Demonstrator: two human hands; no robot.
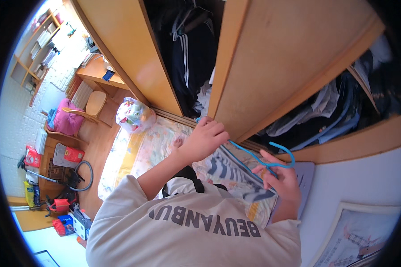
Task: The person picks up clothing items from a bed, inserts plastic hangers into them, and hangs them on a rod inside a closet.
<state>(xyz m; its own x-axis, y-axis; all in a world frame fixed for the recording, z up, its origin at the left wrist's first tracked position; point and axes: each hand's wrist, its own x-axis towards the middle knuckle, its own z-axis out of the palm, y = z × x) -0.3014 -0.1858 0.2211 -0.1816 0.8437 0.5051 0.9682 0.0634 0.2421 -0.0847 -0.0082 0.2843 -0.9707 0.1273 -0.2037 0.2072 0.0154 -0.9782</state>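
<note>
A light-blue clothes hanger [249,153] lies slantwise between my two hands, its curved hook at the right. My left hand [208,139] grips the hanger's left end, in front of the wardrobe door's lower corner. My right hand [281,180] holds it near the base of the hook, with some fingers spread. Below the hanger shows a grey, white and dark striped cloth [227,168]; whether it hangs from the hanger or lies on the sheet beneath, I cannot tell.
A wooden wardrobe door [287,63] stands between two openings with hanging dark clothes [195,63] and more garments [334,110]. A patterned sheet [153,143] covers the floor, with a filled plastic bag [133,115] on it. Left are a wooden chair [95,103] and a vacuum cleaner hose [91,173].
</note>
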